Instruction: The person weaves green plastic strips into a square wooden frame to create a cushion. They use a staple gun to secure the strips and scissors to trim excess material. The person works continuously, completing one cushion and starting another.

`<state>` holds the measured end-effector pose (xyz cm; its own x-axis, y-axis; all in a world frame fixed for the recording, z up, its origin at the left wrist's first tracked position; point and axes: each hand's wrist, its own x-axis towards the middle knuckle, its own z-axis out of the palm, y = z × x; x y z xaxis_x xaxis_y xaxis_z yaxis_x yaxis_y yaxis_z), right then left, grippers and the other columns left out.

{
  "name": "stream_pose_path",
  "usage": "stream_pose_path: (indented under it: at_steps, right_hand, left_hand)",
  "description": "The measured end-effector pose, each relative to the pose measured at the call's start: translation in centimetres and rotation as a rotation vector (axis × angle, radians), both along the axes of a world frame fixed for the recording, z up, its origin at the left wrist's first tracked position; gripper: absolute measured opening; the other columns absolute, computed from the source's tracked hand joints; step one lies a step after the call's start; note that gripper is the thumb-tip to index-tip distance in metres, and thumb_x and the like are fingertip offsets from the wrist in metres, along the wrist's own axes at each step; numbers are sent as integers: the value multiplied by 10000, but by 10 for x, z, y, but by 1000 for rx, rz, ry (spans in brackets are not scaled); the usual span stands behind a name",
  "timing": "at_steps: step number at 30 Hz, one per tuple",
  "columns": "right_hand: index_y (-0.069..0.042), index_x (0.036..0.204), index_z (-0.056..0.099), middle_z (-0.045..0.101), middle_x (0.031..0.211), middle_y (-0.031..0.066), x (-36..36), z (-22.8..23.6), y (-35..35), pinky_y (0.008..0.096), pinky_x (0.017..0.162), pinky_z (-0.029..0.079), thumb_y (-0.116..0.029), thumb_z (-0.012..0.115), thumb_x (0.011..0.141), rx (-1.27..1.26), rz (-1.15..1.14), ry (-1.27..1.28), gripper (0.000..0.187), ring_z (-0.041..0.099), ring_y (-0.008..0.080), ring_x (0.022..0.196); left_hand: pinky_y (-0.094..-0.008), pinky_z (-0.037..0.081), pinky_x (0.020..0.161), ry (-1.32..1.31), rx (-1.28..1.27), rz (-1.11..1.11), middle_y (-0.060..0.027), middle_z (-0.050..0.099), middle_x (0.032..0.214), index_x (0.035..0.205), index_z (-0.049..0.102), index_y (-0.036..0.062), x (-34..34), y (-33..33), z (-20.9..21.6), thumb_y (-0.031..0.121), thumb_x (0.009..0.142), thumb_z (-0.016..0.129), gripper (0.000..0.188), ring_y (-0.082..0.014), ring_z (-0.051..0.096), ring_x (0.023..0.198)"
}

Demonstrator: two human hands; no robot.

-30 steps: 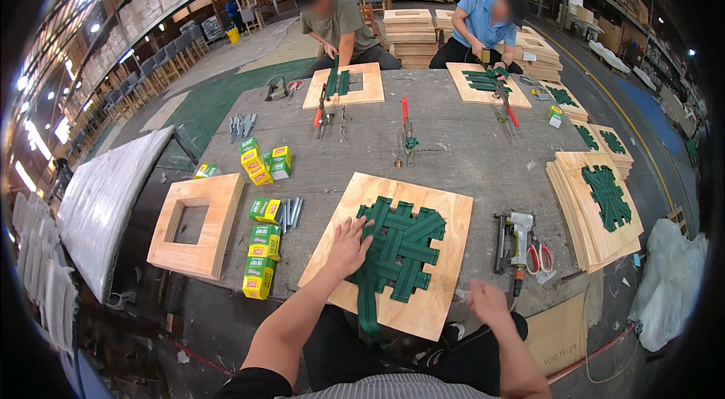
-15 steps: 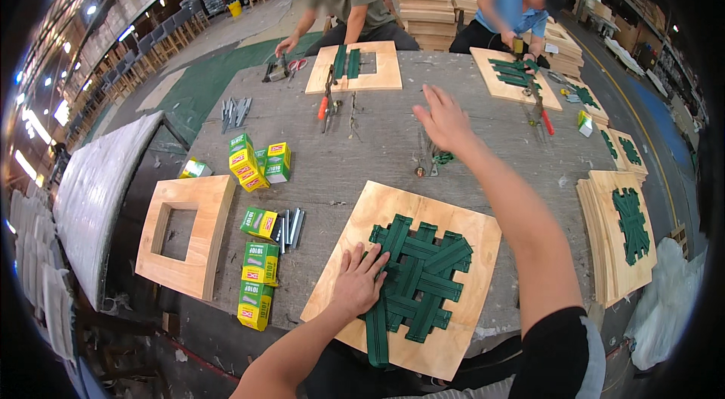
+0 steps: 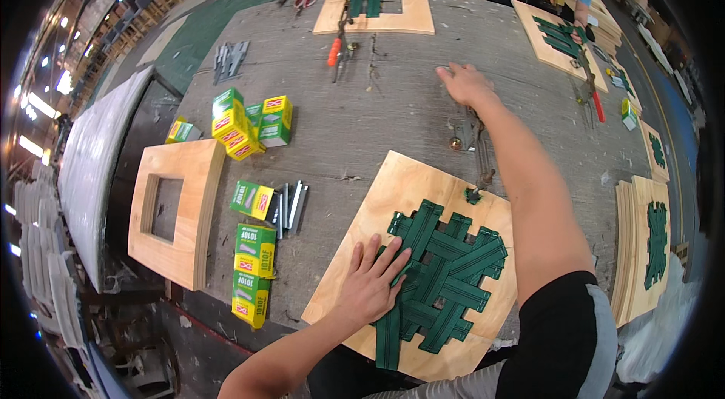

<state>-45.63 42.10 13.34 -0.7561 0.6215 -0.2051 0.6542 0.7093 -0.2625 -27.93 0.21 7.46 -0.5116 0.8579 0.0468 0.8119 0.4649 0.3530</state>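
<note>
Beneath the left hand, spread wide and flat, the woven dark-green fabric straps look light and pliable over a stiff, square, pale plywood board, best gripped by its bare edges. The right hand lies over a dark metal clamp, whether gripping it I cannot tell; around both stretches a scuffed grey tabletop.

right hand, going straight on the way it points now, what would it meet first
Likely the near right corner of the far wooden frame with green straps, though the right hand may be high enough to clear it.
</note>
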Motion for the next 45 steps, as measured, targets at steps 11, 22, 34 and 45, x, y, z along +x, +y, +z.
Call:
stream_pose_path:
  at_steps: [11,22,34,45]
  right_hand:
    - [-13,1469,547,668,1271,101,276,-13,-89,313,1016,466,-353,473,1127,-448,-216,1206,488,613,180,1147]
    - [-50,1296,428,674,1047,146,577,-65,-378,329,617,581,-359,442,1137,-1320,-862,514,348,724,225,748]
    - [-25,1156,587,694,831,106,580,-77,-358,303,560,536,-305,497,1123,-1307,-740,659,297,629,155,583]
    - [-25,1428,548,682,1249,137,582,-9,-307,371,960,532,-109,719,942,-584,-160,880,522,666,236,1131]
  left_hand:
    - [-547,210,1266,69,123,23,-55,474,1605,1494,565,167,3,-5,-5,329,1041,567,481,-368,334,1532]
    - [-538,214,1274,125,68,45,-38,441,1634,1528,526,171,15,-4,-3,370,1085,472,488,-359,327,1539]
    - [-496,359,1185,-389,212,177,-155,625,1429,1391,646,84,67,-22,25,343,1105,464,427,-398,504,1393]
    - [-397,585,913,-1581,388,27,-166,714,1214,1432,563,-1,177,-44,158,484,1126,410,593,-249,721,993]
